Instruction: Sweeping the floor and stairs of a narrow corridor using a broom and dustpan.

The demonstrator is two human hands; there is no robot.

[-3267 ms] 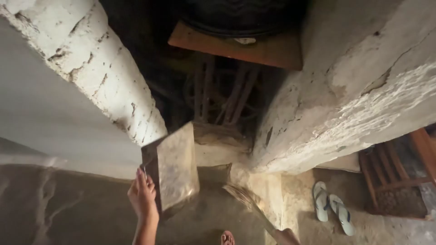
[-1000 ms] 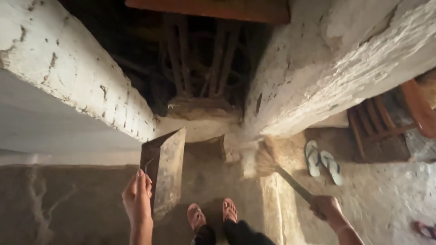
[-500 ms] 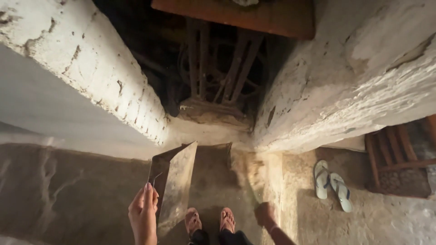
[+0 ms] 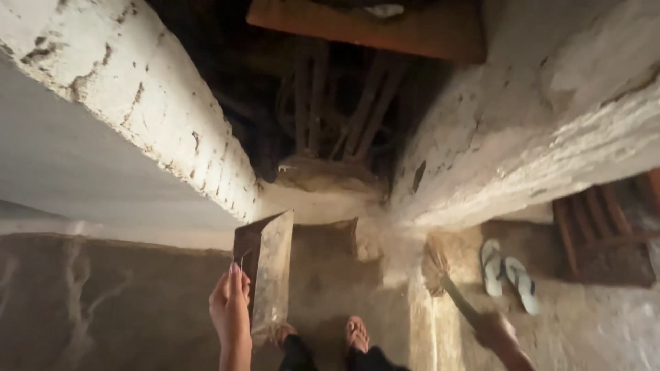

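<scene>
Whitewashed, flaking walls (image 4: pixel 158 117) are seen on either side of a dark gap, with a worn earthen floor (image 4: pixel 103 309) below and a wooden board (image 4: pixel 371 31) across the top of the gap.

From the head view, the left hand (image 4: pixel 230 312) is raised at the lower middle, its fingers (image 4: pixel 237 282) closed on the near left edge of a flat metal pan (image 4: pixel 268 275). The pan is held tilted on edge, just beyond and to the right of those fingers; its long axis runs away from the wearer, and its far corner points toward the foot of the left wall. Two bare feet (image 4: pixel 347 333) are seen just right of the pan's lower end.

The right hand (image 4: pixel 498 333) is blurred at the lower right, and appears to be clenched round the handle of a short broom (image 4: pixel 447 285). The broom lies up and to the left of those fingers; its long axis slants from the hand toward the middle, and its brush end points at the base of the right wall, resting at or close to the floor. The brush end lies to the right of the pan, apart from it, so the right hand is the nearer to the broom and the left to the pan.

A pair of pale sandals (image 4: pixel 509 275) is seen just right of the broom, and a slatted wooden frame (image 4: pixel 601 237) beyond them.
</scene>
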